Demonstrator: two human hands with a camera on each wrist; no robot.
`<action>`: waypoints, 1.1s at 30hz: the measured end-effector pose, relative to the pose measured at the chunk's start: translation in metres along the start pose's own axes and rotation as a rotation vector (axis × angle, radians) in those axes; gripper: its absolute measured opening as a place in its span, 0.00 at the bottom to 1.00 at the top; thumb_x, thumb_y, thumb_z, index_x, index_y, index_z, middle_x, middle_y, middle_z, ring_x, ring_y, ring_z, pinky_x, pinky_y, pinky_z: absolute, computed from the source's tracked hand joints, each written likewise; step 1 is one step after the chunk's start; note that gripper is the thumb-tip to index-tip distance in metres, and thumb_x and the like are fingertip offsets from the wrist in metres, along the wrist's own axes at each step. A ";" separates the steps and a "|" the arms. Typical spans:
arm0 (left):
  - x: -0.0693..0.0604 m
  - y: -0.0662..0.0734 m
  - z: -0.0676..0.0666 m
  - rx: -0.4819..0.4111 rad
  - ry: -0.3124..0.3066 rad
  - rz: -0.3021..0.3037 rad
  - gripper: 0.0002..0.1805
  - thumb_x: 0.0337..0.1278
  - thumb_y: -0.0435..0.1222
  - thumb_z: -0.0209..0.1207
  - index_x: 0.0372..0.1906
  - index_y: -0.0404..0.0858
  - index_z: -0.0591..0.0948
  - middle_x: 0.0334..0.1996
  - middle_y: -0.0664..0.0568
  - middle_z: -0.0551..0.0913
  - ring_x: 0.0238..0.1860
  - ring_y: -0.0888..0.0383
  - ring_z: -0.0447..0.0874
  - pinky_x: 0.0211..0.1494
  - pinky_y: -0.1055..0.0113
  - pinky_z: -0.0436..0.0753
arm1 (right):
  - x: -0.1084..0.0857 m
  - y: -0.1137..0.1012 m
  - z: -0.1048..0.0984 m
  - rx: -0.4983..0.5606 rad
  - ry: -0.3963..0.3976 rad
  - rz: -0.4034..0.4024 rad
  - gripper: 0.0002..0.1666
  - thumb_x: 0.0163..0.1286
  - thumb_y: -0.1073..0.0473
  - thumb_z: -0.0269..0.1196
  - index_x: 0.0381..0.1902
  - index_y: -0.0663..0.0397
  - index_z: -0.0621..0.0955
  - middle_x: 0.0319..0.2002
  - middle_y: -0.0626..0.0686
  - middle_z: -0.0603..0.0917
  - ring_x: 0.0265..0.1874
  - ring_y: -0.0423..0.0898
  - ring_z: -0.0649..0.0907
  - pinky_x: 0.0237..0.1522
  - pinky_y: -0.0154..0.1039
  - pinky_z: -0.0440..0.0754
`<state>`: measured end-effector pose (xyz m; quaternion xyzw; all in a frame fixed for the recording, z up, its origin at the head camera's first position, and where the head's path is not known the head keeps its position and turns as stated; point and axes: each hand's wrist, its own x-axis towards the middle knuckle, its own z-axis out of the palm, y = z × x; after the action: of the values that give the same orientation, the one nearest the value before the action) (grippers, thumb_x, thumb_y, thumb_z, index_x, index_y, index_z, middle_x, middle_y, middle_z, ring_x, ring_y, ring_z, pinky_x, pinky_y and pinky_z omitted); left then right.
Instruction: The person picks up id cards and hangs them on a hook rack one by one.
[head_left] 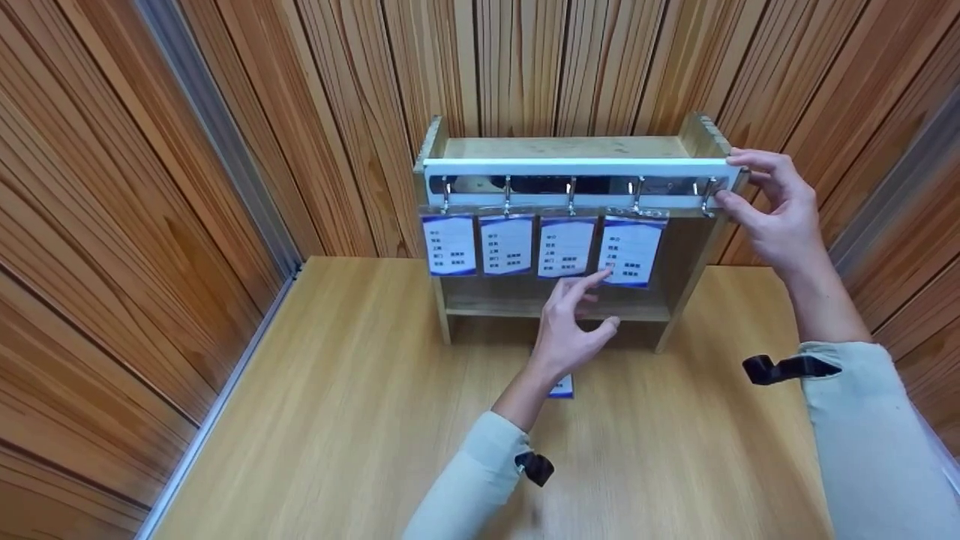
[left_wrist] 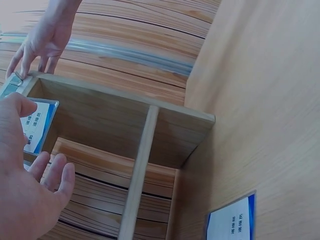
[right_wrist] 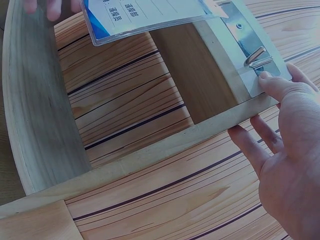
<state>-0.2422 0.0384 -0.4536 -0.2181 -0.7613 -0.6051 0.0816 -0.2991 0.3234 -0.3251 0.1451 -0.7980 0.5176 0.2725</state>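
A white hook rail [head_left: 525,166] with several metal hooks runs along the front of a wooden shelf [head_left: 561,306]. My right hand [head_left: 784,210] grips the rail's right end and the shelf edge, thumb in front beside the last hook [right_wrist: 259,57], which carries no badge. From the other hooks hang clear-sleeved ID badges, white with blue edges. The rightmost badge [head_left: 634,247] is nearest my left hand [head_left: 571,330], whose fingers are loosely bent, fingertips overlapping its lower left corner; whether they touch cannot be told. Another badge [left_wrist: 232,222] lies on the table, partly hidden in the head view.
The shelf stands on a wooden table [head_left: 337,420] against a wood-plank wall [head_left: 360,97]. A second plank wall [head_left: 135,187] rises on the left, with a metal strip [head_left: 225,390] along the table's edge. Black straps hang at both sleeve cuffs.
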 end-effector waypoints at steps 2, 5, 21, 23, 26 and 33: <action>-0.002 -0.003 -0.001 0.006 -0.007 -0.008 0.36 0.70 0.38 0.71 0.81 0.55 0.78 0.71 0.48 0.78 0.71 0.45 0.83 0.76 0.53 0.88 | 0.000 0.000 0.001 0.000 0.000 -0.001 0.27 0.81 0.66 0.67 0.74 0.56 0.80 0.74 0.39 0.81 0.73 0.37 0.79 0.81 0.42 0.74; -0.005 -0.007 -0.002 0.015 -0.027 -0.011 0.37 0.70 0.39 0.71 0.82 0.55 0.78 0.72 0.46 0.79 0.71 0.44 0.83 0.74 0.58 0.87 | -0.001 -0.001 0.000 0.007 0.004 -0.009 0.27 0.80 0.68 0.68 0.74 0.58 0.80 0.74 0.40 0.82 0.72 0.37 0.80 0.80 0.40 0.75; -0.025 -0.032 -0.013 0.108 -0.045 -0.092 0.31 0.72 0.41 0.70 0.78 0.50 0.81 0.70 0.46 0.82 0.71 0.49 0.81 0.74 0.58 0.84 | 0.000 -0.001 0.001 0.011 0.007 -0.018 0.27 0.80 0.69 0.68 0.74 0.59 0.80 0.74 0.40 0.81 0.73 0.37 0.79 0.79 0.41 0.75; -0.027 -0.037 -0.015 0.124 -0.041 -0.113 0.31 0.72 0.41 0.71 0.77 0.50 0.82 0.70 0.48 0.82 0.71 0.50 0.81 0.73 0.58 0.84 | 0.000 0.000 0.001 0.011 0.008 -0.016 0.27 0.80 0.69 0.68 0.74 0.59 0.80 0.74 0.41 0.81 0.73 0.37 0.79 0.80 0.42 0.75; -0.029 -0.044 -0.017 0.135 -0.038 -0.147 0.31 0.72 0.42 0.71 0.77 0.50 0.82 0.70 0.50 0.82 0.71 0.51 0.81 0.75 0.54 0.84 | 0.000 0.000 0.001 0.011 0.008 -0.012 0.27 0.81 0.68 0.67 0.74 0.58 0.80 0.75 0.41 0.81 0.73 0.37 0.79 0.80 0.42 0.74; -0.036 -0.053 -0.023 0.121 -0.020 -0.221 0.31 0.69 0.43 0.73 0.76 0.53 0.83 0.70 0.50 0.82 0.73 0.47 0.79 0.80 0.39 0.81 | -0.001 -0.001 0.001 0.013 0.006 -0.007 0.27 0.80 0.68 0.68 0.74 0.58 0.81 0.74 0.39 0.81 0.73 0.37 0.79 0.80 0.42 0.75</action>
<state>-0.2362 -0.0009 -0.5092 -0.1337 -0.8166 -0.5611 0.0198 -0.2984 0.3222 -0.3251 0.1479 -0.7933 0.5223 0.2758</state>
